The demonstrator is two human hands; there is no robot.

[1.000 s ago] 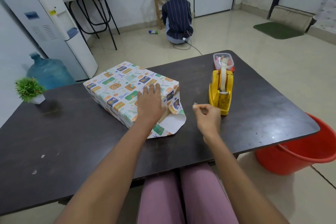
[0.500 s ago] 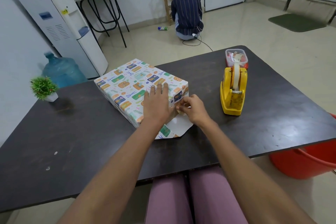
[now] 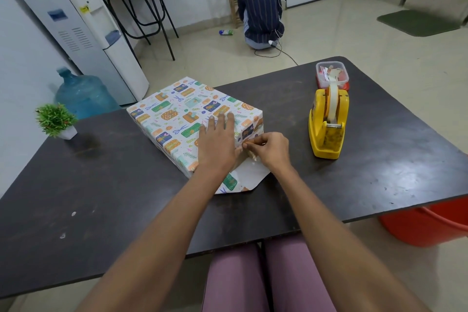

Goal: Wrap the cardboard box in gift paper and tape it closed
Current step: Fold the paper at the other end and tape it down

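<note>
Since a second ago: right hand (image 3: 269,149) has come from beside the tape dispenser (image 3: 328,126) to the near end of the wrapped box (image 3: 195,121); left hand (image 3: 217,142) unchanged in place.

Landmark: wrapped box, lying flat near the middle of the dark table (image 3: 101,197). Items listed left to right.

1. Small potted plant (image 3: 56,120), white pot, well left of the box, on the table's left edge.
2. Blue water jug (image 3: 81,94) and white water dispenser (image 3: 76,30), on the floor behind and left of the box.
3. Wrapped box, covered in patterned gift paper; its long side runs away from the person.
4. Left hand, laid flat on the box's near top, fingers straight and together, pressing the paper down; it grips nothing.
5. Paper flap (image 3: 243,177), white underside up, lying unfolded on the table at the box's near end.
6. Right hand, at the box's near right corner, above the flap; fingers curled, thumb and forefinger pinching a small pale strip, seemingly tape, against the paper edge.
7. Tape dispenser, yellow, right of the box and apart from it.
8. Clear container (image 3: 331,76) with red base, behind the dispenser, far right of the box.
9. Red bucket (image 3: 425,225), on the floor, right of the table.
10. Seated person (image 3: 260,10), back turned, on the floor far behind the box.
</note>
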